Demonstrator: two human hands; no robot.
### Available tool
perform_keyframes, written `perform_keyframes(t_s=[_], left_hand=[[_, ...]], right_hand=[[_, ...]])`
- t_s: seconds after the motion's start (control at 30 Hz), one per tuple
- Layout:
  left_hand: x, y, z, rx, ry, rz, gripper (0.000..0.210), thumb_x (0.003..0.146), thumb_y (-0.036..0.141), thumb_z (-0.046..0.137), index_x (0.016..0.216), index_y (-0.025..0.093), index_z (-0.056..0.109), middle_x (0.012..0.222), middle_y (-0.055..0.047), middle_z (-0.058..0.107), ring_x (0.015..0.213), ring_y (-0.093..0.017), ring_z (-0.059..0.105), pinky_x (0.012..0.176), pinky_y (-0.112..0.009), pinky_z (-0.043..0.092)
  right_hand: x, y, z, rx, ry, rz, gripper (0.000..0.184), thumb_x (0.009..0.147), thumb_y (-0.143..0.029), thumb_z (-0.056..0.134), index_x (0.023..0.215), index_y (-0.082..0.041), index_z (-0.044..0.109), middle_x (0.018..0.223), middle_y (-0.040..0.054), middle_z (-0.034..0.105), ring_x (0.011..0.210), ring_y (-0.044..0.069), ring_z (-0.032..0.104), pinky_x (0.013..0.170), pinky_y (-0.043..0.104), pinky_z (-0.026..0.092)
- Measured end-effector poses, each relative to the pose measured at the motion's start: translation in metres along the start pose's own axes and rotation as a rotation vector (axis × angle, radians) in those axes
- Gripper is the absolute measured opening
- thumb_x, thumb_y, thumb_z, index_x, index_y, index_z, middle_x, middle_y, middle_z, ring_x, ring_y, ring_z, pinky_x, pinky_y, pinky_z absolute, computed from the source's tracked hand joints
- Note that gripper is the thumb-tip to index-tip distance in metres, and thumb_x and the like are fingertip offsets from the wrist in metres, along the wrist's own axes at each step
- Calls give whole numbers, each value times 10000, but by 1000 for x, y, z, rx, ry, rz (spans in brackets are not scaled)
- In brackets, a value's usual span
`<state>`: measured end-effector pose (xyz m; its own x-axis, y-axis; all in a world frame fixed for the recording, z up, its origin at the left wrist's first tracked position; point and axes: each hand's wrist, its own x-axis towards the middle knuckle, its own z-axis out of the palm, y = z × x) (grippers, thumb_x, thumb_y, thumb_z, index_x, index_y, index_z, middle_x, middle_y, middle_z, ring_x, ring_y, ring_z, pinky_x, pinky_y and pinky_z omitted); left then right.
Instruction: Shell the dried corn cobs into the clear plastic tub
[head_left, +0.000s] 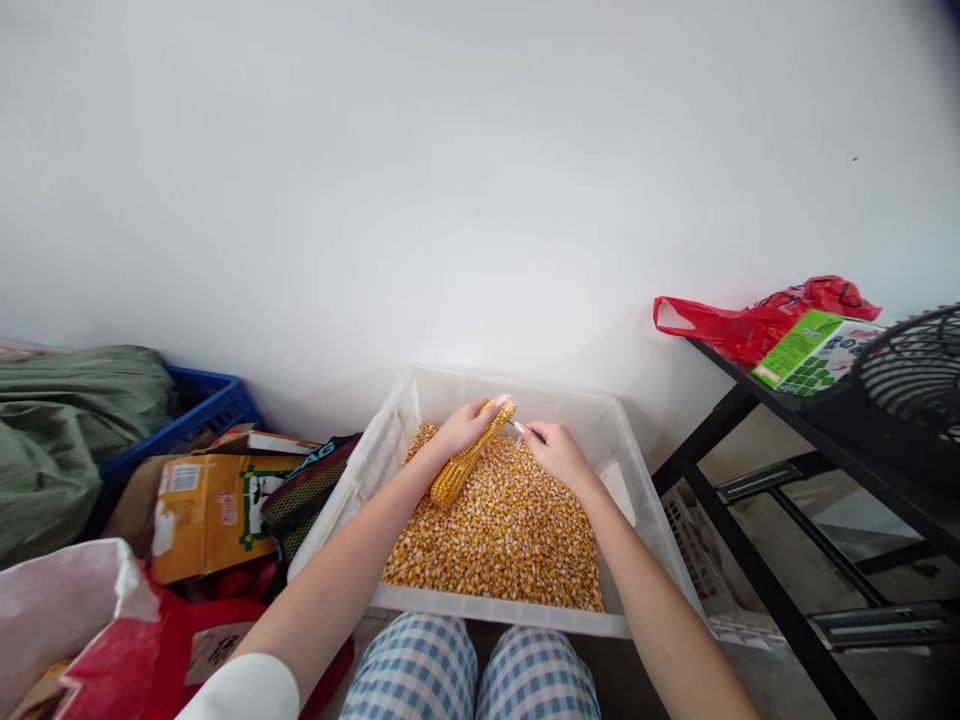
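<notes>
My left hand (466,428) is wrapped round a dried corn cob (459,472), which slants from lower left to upper right over the bin. In my right hand (559,452) is a thin dark tool (534,433), mostly covered by the fingers. Its tip points at the cob's upper end, and I cannot tell whether it touches. Both hands are above a translucent plastic bin (517,612). Loose yellow corn kernels (510,540) form a wide heap inside it.
A black table (750,385) at right carries a red plastic bag (739,330), a green-and-white box (814,350) and a black fan (919,375). At left are a blue crate (217,395), a cardboard box (217,510) and a red-and-white bag (97,600). A white wall (450,200) rises behind.
</notes>
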<state>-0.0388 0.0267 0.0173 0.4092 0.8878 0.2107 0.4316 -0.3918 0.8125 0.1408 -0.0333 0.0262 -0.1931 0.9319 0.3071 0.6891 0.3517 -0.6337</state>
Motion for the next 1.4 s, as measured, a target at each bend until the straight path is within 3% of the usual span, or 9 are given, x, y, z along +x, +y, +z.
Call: perform_keyframes(t_s=[0.33, 0.6, 0.8, 0.93, 1.17, 1.3, 1.4], left_hand=[[-4, 5, -4, 74, 21, 31, 544, 826, 576, 270, 874, 162, 620, 779, -19, 647, 751, -188, 574, 663, -249, 408], [-9, 4, 1, 219, 32, 38, 537, 821, 595, 278, 858, 172, 606, 800, -73, 664, 802, -219, 602, 708, -265, 400], [-8, -1, 6, 246, 21, 55, 540, 822, 594, 285, 864, 166, 612, 797, -84, 665, 776, -221, 609, 689, -272, 399], [-11, 4, 2, 237, -20, 82, 539, 823, 591, 282, 885, 174, 618, 815, -70, 663, 774, -214, 601, 673, -264, 393], [-14, 12, -12, 359, -80, 171, 523, 810, 605, 294, 804, 192, 613, 626, -37, 610, 618, -185, 571, 578, -245, 336], [-13, 10, -7, 508, -122, 224, 515, 773, 635, 341, 801, 199, 614, 574, -46, 586, 594, -197, 564, 585, -257, 327], [-11, 8, -1, 499, -133, 208, 526, 772, 637, 338, 786, 188, 613, 573, -46, 587, 590, -194, 559, 592, -260, 337]], right_hand=[[0, 2, 0, -15, -8, -7, 337, 851, -360, 383, 694, -150, 594, 572, -4, 539, 533, 106, 436, 517, 213, 272], [-3, 0, 3, -82, -45, -15, 332, 838, -315, 384, 614, -146, 560, 528, 2, 519, 492, 100, 393, 494, 225, 235], [0, 6, 10, 38, -77, 24, 346, 839, -350, 383, 616, -145, 552, 524, -10, 502, 502, 102, 414, 505, 213, 266], [1, 9, 6, 115, -153, 40, 361, 836, -381, 394, 619, -142, 555, 523, -19, 487, 506, 98, 409, 514, 209, 283], [0, 13, -3, 156, -268, -12, 361, 841, -392, 398, 648, -142, 574, 547, -25, 493, 524, 96, 395, 520, 208, 288], [-2, 13, 6, 66, -340, -51, 335, 832, -364, 427, 662, -143, 612, 561, -14, 524, 520, 99, 403, 516, 216, 284], [-4, 10, 10, 4, -408, -73, 302, 816, -336, 459, 661, -140, 627, 573, -7, 552, 515, 99, 413, 522, 220, 289]])
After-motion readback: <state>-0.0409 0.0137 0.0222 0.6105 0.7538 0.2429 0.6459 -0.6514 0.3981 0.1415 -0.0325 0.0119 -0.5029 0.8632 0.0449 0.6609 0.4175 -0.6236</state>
